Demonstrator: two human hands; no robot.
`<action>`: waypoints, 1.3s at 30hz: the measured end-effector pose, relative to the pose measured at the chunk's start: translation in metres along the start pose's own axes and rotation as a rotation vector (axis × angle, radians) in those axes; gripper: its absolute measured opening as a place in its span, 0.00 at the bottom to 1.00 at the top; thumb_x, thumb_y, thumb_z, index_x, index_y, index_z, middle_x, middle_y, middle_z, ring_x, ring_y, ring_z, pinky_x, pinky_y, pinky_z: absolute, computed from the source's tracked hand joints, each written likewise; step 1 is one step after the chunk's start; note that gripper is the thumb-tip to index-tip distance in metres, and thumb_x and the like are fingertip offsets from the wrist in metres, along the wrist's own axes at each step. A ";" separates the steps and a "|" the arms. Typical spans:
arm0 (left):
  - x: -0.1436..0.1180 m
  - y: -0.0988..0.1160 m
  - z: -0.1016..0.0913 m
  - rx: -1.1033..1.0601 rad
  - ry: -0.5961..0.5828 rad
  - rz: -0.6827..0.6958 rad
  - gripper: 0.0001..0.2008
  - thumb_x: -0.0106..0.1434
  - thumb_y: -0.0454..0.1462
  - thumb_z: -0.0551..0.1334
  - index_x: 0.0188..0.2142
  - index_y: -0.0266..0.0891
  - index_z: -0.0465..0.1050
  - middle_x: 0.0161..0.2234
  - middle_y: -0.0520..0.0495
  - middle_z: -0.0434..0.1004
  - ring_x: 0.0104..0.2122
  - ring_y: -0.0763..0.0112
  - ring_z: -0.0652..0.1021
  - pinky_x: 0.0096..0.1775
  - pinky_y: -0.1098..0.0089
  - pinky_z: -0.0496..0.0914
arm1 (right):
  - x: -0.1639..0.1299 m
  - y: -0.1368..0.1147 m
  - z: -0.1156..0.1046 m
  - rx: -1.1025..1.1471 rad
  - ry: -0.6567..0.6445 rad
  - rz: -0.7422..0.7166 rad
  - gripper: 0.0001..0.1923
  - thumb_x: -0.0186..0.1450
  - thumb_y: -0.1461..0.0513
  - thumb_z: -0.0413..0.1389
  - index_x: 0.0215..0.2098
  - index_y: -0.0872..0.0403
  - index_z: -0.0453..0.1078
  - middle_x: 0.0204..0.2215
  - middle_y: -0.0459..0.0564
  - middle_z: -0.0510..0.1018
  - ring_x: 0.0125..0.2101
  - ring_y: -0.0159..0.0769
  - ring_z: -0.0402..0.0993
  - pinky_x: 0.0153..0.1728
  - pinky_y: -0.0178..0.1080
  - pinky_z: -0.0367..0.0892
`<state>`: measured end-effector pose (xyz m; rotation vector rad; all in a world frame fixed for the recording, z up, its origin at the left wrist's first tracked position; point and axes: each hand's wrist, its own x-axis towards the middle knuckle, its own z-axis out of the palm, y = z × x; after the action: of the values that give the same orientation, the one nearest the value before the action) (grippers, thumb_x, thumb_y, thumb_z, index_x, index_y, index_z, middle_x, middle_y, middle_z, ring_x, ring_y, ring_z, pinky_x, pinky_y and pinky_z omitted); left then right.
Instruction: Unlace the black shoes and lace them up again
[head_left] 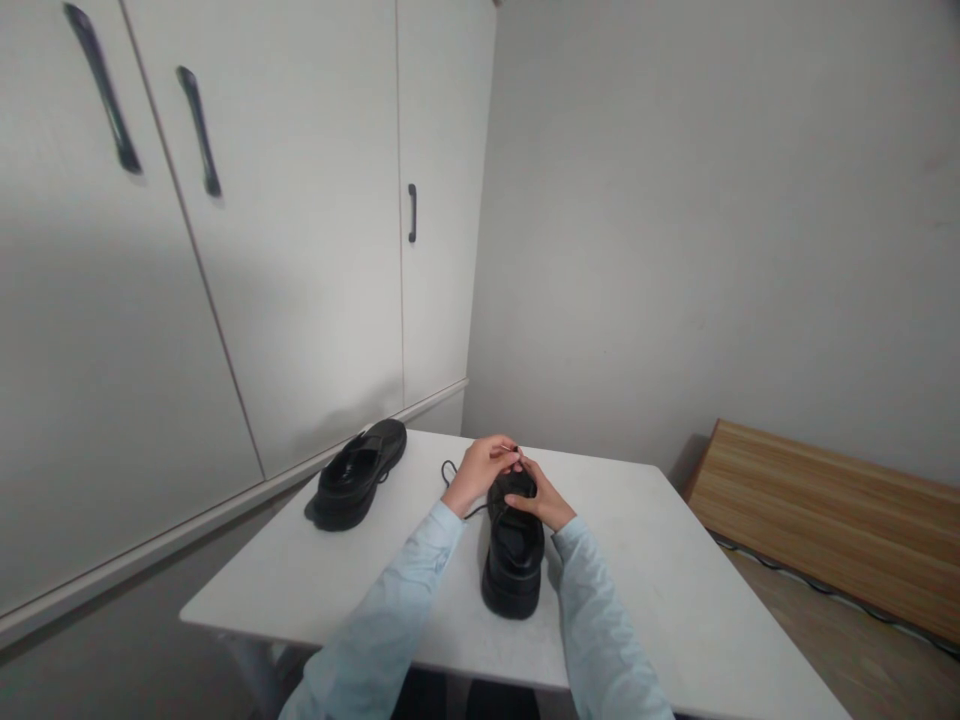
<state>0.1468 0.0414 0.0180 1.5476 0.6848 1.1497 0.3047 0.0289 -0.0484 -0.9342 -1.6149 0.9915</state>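
Observation:
A black lace-up shoe (513, 580) stands on the white table in front of me, heel toward me and toe pointing away. My left hand (484, 470) reaches over its front, thumb and fingertips pinched together on what looks like the shoelace. From the other side, my right hand (547, 498) grips the shoe's upper, its thumb lying across the tongue area and its fingers meeting the left fingertips. A loose stretch of black shoelace (448, 470) curls on the table left of the shoe. Both hands partly hide the eyelets and toe.
A second black shoe (345, 508) rests near the left edge of the white table (630, 600). White cabinets (315, 250) with dark handles line the left side. To the right, a wood-grain board (825, 530) leans by the grey wall, with a cable along its lower edge.

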 end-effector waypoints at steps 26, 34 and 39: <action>-0.009 0.169 -0.023 0.291 0.125 0.492 0.06 0.57 0.37 0.60 0.32 0.36 0.69 0.30 0.49 0.76 0.31 0.73 0.76 0.35 0.71 0.71 | -0.002 -0.003 0.001 -0.063 0.100 0.212 0.42 0.41 0.56 0.67 0.50 0.49 0.53 0.51 0.55 0.63 0.51 0.46 0.64 0.55 0.50 0.56; 0.002 0.207 -0.026 0.335 0.135 0.580 0.07 0.57 0.36 0.62 0.34 0.35 0.69 0.30 0.50 0.76 0.34 0.71 0.78 0.40 0.68 0.71 | -0.001 0.003 -0.001 -0.056 0.104 0.183 0.42 0.41 0.55 0.68 0.50 0.48 0.55 0.49 0.53 0.66 0.51 0.47 0.64 0.54 0.51 0.56; 0.009 0.215 -0.021 0.372 0.098 0.597 0.06 0.57 0.34 0.62 0.34 0.34 0.69 0.31 0.50 0.75 0.36 0.70 0.78 0.41 0.66 0.71 | -0.001 0.005 -0.001 -0.096 0.111 0.170 0.40 0.41 0.55 0.68 0.49 0.49 0.56 0.49 0.54 0.67 0.51 0.46 0.64 0.55 0.50 0.55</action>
<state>0.1029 -0.0061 0.2242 2.1075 0.5315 1.6095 0.3062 0.0303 -0.0528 -1.1883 -1.5194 0.9653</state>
